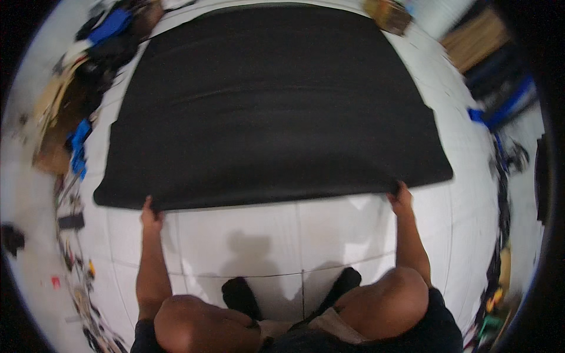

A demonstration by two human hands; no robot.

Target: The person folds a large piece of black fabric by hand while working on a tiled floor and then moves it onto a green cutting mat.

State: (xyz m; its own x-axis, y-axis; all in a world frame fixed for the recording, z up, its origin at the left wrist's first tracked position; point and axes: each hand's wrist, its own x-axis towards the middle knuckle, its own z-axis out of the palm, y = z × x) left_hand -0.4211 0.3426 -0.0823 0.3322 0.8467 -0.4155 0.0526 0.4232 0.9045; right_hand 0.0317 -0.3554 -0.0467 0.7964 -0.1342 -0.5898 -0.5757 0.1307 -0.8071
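A large black mat (pixel 271 112) with shaped, notched sides spreads out in front of me over white floor tiles. Faint ridges run across its middle. My left hand (pixel 152 216) grips its near edge toward the left corner, fingers closed over the rim. Toward the right corner, my right hand (pixel 401 199) holds the same edge, its thumb and fingers pinched round it. Between my hands the near edge looks lifted a little, with a shadow under it. Both my arms reach forward past my bent knees.
White tiled floor (pixel 235 247) lies between me and the mat, with my dark-socked feet (pixel 241 299) on it. Cardboard and blue and black items (pixel 76 144) are heaped along the left. A brown box (pixel 391 16) stands at the far right, and more clutter (pixel 494 300) lines the right side.
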